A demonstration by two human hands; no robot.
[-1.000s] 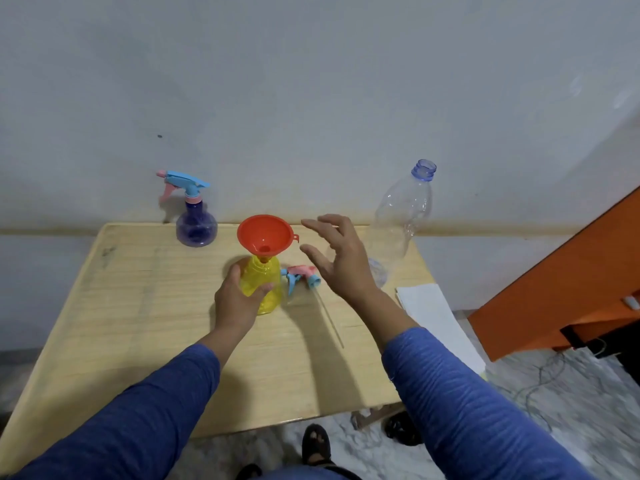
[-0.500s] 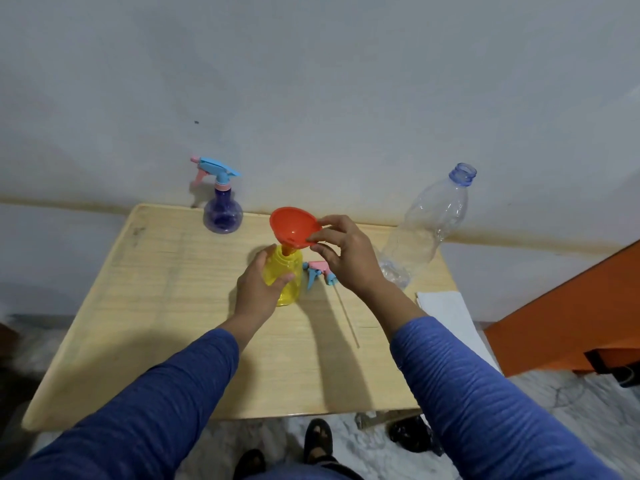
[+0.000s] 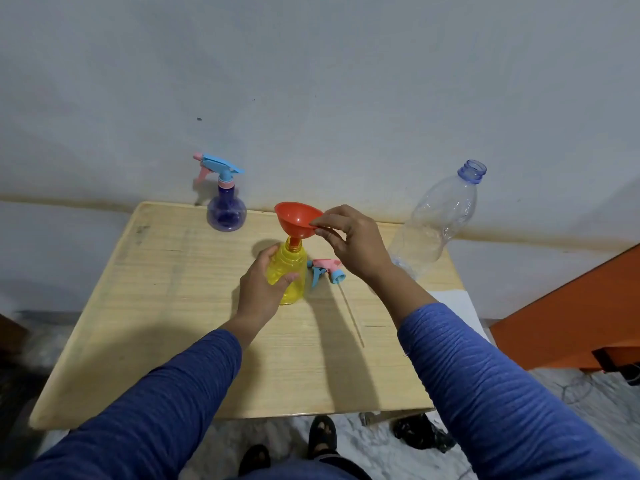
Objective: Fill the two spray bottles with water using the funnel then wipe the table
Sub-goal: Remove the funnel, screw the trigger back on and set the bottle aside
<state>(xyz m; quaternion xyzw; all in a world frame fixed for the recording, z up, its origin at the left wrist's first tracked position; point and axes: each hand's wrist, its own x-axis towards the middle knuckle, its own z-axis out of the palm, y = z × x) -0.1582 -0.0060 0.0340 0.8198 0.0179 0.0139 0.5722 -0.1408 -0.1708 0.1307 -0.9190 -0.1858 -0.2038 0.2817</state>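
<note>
Your right hand (image 3: 356,242) pinches the rim of the red funnel (image 3: 297,219) between fingers (image 3: 320,221) and thumb; its spout sits in the yellow bottle (image 3: 290,271), which your left hand (image 3: 261,289) grips around the side. A loose sprayer (image 3: 327,268) lies just right of it. The purple bottle (image 3: 225,209) stands at the far edge by the wall, well apart. A clear bottle (image 3: 436,220) leans at the right edge. The wooden desk (image 3: 166,306) lies bare nearer you.

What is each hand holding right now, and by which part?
Left hand grips the yellow bottle round its body. Right hand pinches the funnel by its rim.
</note>
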